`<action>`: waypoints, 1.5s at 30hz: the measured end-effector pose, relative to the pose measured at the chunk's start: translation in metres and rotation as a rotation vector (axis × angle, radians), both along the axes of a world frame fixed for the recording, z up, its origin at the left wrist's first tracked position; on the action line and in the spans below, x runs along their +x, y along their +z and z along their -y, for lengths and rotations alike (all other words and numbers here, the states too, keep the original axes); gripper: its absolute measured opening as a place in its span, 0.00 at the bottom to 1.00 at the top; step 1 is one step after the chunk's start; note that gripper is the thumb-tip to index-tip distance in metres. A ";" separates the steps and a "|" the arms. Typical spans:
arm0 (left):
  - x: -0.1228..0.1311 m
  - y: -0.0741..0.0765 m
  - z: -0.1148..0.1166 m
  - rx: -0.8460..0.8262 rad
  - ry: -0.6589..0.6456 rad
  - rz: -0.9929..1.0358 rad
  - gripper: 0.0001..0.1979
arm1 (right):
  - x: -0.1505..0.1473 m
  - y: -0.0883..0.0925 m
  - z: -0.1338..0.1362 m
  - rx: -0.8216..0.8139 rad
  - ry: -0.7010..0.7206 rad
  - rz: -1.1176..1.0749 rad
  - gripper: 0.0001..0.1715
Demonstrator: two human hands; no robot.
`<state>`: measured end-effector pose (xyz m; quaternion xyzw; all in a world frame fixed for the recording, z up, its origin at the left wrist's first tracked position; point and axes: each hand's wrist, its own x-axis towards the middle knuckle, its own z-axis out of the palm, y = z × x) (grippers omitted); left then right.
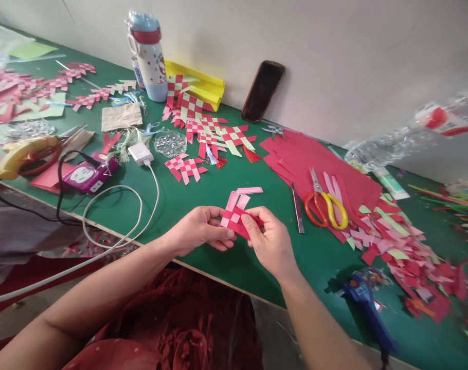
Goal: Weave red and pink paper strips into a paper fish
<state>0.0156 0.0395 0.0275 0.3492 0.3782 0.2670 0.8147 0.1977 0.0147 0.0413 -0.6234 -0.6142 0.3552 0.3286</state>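
Note:
Between my two hands, above the table's front edge, is a small woven paper piece (231,215) in red and pink checks, with loose pink strips pointing up and away. My left hand (203,229) pinches its left side, thumb in front and fingers behind. On the right side, my right hand (267,236) presses its thumb onto the red part, its fingers curled behind. A pink paper strip (250,190) shows just beyond the piece. Finished-looking woven paper fish (185,168) lie farther back, some with tassels.
Right of my hands lie a craft knife (298,208), scissors (326,208), red paper sheets (295,159) and a heap of scraps (407,246). A blue glue gun (367,303) is near the right front. Left are a power strip (89,174), white cable (141,192) and flask (151,61). A phone (263,91) leans on the wall.

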 end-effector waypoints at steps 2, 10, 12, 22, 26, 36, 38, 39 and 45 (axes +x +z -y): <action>0.000 0.000 -0.001 0.002 0.004 0.008 0.22 | 0.000 0.000 0.000 0.009 -0.010 -0.003 0.15; -0.002 0.000 0.001 0.003 -0.022 0.031 0.24 | -0.003 -0.001 0.001 0.033 -0.009 0.011 0.15; -0.002 -0.001 0.001 0.003 -0.012 0.030 0.22 | -0.003 -0.002 0.001 0.052 -0.008 0.026 0.15; -0.002 -0.002 0.001 0.021 0.014 0.009 0.22 | -0.006 -0.005 0.004 0.017 -0.041 -0.046 0.17; 0.001 -0.003 0.002 0.032 0.063 0.001 0.22 | -0.012 -0.007 0.005 0.001 -0.032 -0.077 0.17; -0.004 -0.002 -0.002 0.054 0.012 -0.070 0.21 | 0.009 -0.002 -0.007 -0.107 0.140 -0.173 0.23; -0.004 -0.001 -0.002 0.064 -0.027 -0.085 0.20 | 0.011 0.000 -0.010 -0.167 0.169 -0.225 0.24; -0.004 -0.001 -0.002 0.069 -0.048 -0.091 0.20 | 0.012 0.001 -0.012 -0.195 0.170 -0.262 0.25; -0.003 0.000 -0.001 0.099 -0.122 -0.107 0.20 | 0.007 0.000 -0.019 -0.088 0.065 -0.318 0.24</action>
